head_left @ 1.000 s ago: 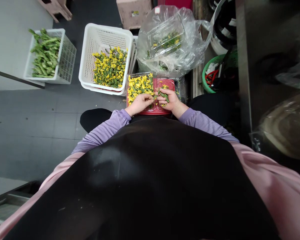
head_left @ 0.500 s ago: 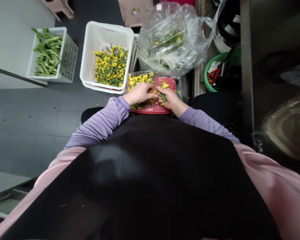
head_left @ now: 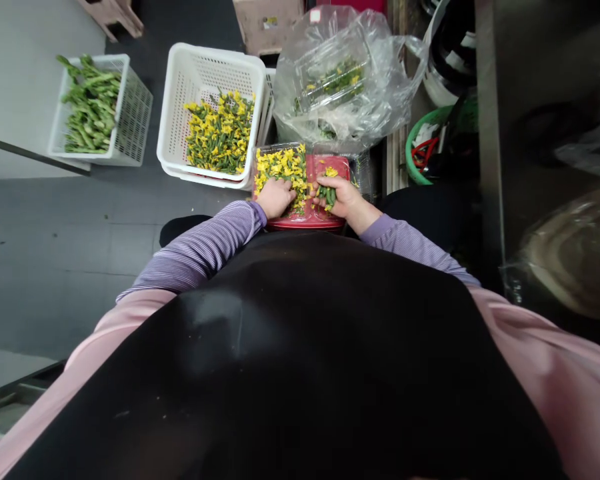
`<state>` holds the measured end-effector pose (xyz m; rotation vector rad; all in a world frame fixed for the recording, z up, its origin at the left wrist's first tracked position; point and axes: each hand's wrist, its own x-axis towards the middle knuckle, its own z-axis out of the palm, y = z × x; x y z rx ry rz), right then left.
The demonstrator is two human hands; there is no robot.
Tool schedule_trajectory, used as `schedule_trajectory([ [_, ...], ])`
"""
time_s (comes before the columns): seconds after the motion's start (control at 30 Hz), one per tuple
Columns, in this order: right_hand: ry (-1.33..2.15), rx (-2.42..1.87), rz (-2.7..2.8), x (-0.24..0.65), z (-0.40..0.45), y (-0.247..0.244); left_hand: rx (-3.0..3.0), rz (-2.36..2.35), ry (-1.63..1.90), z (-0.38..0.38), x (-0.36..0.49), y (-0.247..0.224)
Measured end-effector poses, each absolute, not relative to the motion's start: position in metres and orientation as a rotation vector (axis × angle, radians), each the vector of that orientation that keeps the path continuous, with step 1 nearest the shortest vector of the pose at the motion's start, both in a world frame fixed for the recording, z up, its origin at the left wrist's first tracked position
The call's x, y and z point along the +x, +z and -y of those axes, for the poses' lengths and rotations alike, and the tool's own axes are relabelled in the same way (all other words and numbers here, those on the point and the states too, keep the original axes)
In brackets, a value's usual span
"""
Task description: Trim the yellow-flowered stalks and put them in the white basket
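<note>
My right hand point(head_left: 346, 197) is closed around a small bunch of flowering baby cucumbers point(head_left: 327, 195), green bodies with yellow blossoms. It is over the right part of a red surface point(head_left: 337, 163) with a clear plastic container on it. On the left, my left hand point(head_left: 276, 197) rests at the near edge of a heap of the same cucumbers point(head_left: 285, 165) in a clear box. Its fingers are curled down against the heap, and whatever lies under the fingertips is hidden.
A white basket point(head_left: 167, 127) holding more flowering cucumbers stands at the left. Further left, another white basket point(head_left: 139, 113) holds thick green stems. A clear plastic bag point(head_left: 385, 87) with lidded boxes lies beyond my hands. To the right are a green basket point(head_left: 411, 160) and a metal counter point(head_left: 490, 133).
My left hand has moved left and away from my right hand, down to the heap in the clear box. My right hand stays nearly in place, still gripping its bunch.
</note>
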<state>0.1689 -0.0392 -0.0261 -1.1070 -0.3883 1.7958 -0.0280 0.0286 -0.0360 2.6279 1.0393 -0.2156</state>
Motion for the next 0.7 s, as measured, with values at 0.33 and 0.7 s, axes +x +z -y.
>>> schedule_trajectory([
  [0.33,1.787,-1.182,0.403,0.166,0.04,-0.036,2.283,-1.158,0.019,-0.051,-0.043,-0.014],
  [0.7,1.601,-1.282,0.731,0.152,0.038,-0.053,1.594,-1.169,0.401,-0.054,-0.039,0.004],
])
